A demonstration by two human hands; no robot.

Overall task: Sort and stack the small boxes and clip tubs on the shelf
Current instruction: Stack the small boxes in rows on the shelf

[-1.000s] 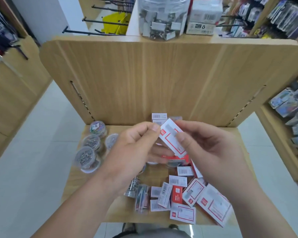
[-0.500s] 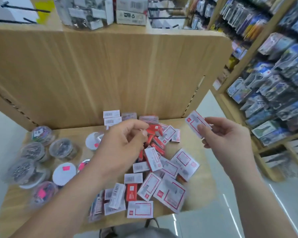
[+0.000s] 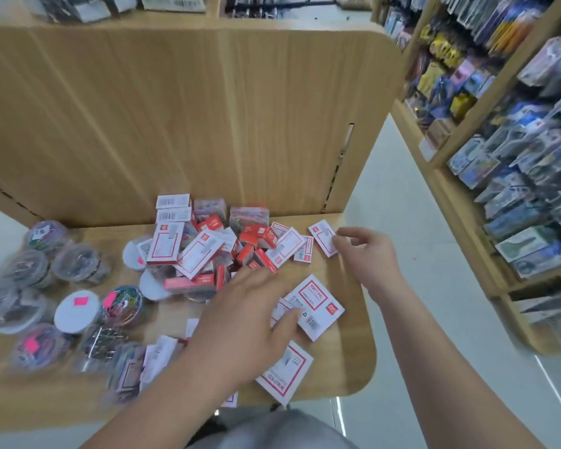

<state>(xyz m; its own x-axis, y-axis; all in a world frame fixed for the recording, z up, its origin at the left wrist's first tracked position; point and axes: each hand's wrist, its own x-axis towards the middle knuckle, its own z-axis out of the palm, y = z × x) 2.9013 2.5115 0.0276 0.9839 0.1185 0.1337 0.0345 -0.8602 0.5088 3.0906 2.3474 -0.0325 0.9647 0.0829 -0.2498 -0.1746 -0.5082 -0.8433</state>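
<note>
Head view: box-sorting is under way. The right hand [image 3: 366,254] pinches a small box [image 3: 323,243], aloft half a second ago and now laid on the shelf [image 3: 353,367] at 2 o'clock of the pile. The left hand [image 3: 240,319], fingers spread and empty, has dropped from the pile onto a white box [image 3: 318,306] at 4 o'clock. The next move is probably to grip it. Clip tubs [image 3: 75,264] sit at 9 o'clock.

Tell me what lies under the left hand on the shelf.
Under the left hand white, red-bordered boxes poke out by the thumb and wrist; whatever lies beneath the palm is covered.
</note>
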